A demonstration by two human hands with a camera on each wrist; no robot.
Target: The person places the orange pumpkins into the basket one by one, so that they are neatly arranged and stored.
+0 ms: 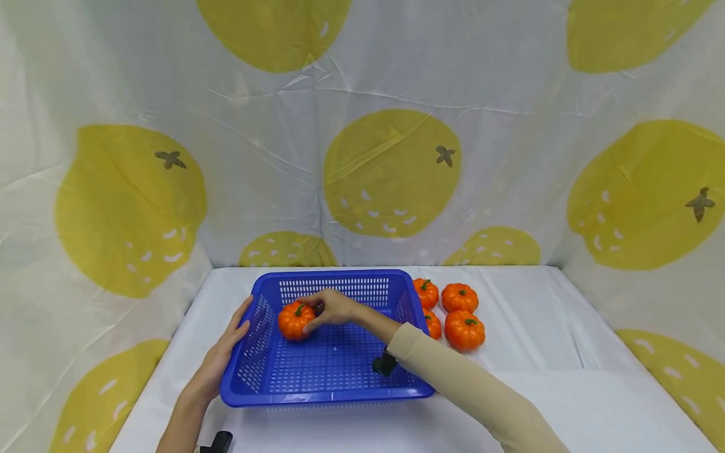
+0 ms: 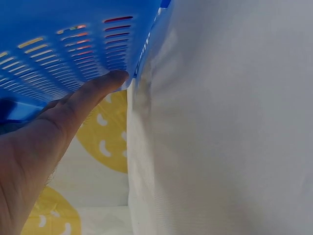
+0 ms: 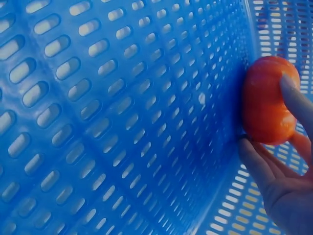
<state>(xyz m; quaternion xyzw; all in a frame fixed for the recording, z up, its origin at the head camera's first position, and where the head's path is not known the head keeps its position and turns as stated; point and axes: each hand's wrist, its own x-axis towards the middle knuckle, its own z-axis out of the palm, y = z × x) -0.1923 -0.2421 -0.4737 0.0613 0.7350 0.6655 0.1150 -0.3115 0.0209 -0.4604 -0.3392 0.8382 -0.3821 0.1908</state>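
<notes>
Inside a blue plastic basket (image 1: 328, 397), toward its left side, sits a small orange pumpkin (image 1: 293, 322) with a green stem. My right hand (image 1: 334, 308) grips this pumpkin between thumb and fingers. In the right wrist view the pumpkin (image 3: 269, 100) is against the perforated basket floor (image 3: 122, 112), thumb and fingers on either side of it. My left hand (image 1: 222, 352) rests along the outside of the basket's left wall, fingers extended. The left wrist view shows that hand (image 2: 63, 117) touching the slotted wall (image 2: 73, 49) from outside.
Several more orange pumpkins stand on the white-covered table just right of the basket, one (image 1: 464, 330) nearest the front and another (image 1: 460, 297) behind it. The basket's right wall partly hides two others. Behind hangs a white cloth (image 1: 510, 170) printed with yellow lemons.
</notes>
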